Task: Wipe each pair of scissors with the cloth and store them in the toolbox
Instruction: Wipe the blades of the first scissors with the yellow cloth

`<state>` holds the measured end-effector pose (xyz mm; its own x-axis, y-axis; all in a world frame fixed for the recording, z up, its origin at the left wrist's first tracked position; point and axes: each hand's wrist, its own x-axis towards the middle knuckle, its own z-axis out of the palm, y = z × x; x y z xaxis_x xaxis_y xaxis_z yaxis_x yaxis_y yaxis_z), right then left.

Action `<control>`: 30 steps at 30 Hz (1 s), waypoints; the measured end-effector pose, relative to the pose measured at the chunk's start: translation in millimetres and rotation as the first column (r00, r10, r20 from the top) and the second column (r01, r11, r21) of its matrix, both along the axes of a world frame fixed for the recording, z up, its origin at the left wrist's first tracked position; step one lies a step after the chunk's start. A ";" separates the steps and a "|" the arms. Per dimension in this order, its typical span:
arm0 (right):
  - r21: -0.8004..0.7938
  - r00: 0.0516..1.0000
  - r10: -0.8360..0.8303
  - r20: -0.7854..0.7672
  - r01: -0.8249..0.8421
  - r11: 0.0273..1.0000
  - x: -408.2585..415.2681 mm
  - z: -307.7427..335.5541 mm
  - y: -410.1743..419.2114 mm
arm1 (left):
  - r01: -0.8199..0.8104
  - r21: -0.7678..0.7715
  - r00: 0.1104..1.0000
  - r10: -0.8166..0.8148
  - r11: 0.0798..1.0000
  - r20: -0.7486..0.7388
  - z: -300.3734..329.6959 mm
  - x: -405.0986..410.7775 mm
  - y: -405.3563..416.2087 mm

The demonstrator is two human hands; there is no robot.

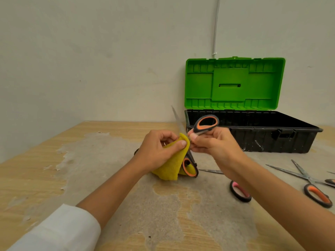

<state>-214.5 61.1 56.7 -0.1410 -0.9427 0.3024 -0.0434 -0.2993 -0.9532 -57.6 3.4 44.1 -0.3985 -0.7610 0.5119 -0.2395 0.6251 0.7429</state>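
Observation:
My left hand (157, 151) pinches a folded yellow cloth (174, 169) around one blade of an orange-and-black pair of scissors (205, 125). My right hand (212, 142) grips those scissors near the pivot; they are spread open, one handle loop up by the toolbox rim, the other loop (189, 167) hanging below the cloth. A bare blade sticks up to the left. The toolbox (253, 142) stands open behind, black base and green lid (233, 84) upright. On the table to the right lie a pink-handled pair (240, 191) and an orange-handled pair (316, 194).
The wooden table (45, 178) has worn grey patches and meets a pale wall at the back. Another scissors handle (330, 182) shows at the right frame edge. A white cable (215, 26) runs down the wall above the toolbox. My left forearm wears a white sleeve (59, 230).

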 end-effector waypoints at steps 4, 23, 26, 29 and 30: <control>-0.032 0.999 -0.042 -0.023 0.042 0.999 -9.1 6.1 3.8 | -0.006 -0.071 0.995 0.013 0.997 0.101 2.5 2.9 2.1; -0.005 0.991 -0.049 0.123 0.050 0.999 -9.4 8.4 7.6 | -0.035 -0.069 0.997 0.039 0.997 0.062 0.4 22.1 -13.8; -0.037 0.984 -0.093 0.153 0.100 0.994 -15.9 12.4 5.8 | -0.059 -0.031 0.997 0.061 0.998 0.044 0.9 29.3 -16.0; -0.038 0.973 -0.208 0.104 0.213 0.976 -29.5 18.6 3.9 | -0.095 0.122 0.988 0.109 0.988 -0.111 6.6 35.5 -18.2; -0.018 0.977 -0.213 0.024 0.213 0.977 -32.8 20.6 4.4 | -0.067 0.169 0.982 0.095 0.983 -0.162 9.1 36.1 -18.0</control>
